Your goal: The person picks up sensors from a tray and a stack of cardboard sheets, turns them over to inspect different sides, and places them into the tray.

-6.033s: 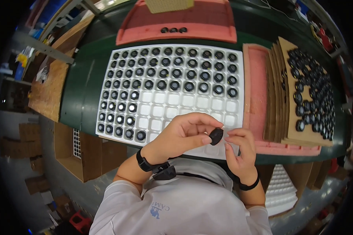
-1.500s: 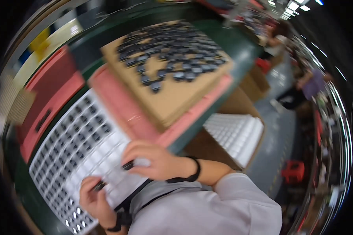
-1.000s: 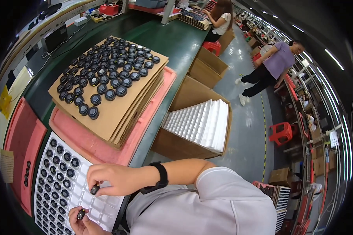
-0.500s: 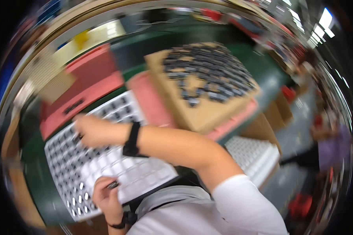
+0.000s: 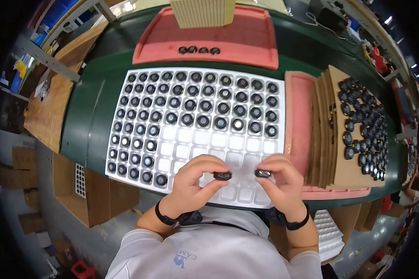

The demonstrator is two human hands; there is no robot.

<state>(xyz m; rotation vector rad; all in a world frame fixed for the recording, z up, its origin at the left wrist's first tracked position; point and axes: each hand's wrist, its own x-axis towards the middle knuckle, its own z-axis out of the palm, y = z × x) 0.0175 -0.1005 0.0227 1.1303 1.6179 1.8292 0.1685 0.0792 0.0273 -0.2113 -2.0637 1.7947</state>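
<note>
Head cam: L hand pinches blk round part at its 3 o'clock; R hand pinches 2nd blk part at its 10 o'clock. Parts apart, both over wht tray. Cardboard stack at tray's 3 o'clock.

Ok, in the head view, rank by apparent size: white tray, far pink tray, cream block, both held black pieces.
White tray
Far pink tray
Cream block
Left-held black piece and right-held black piece: too alike to rank
</note>
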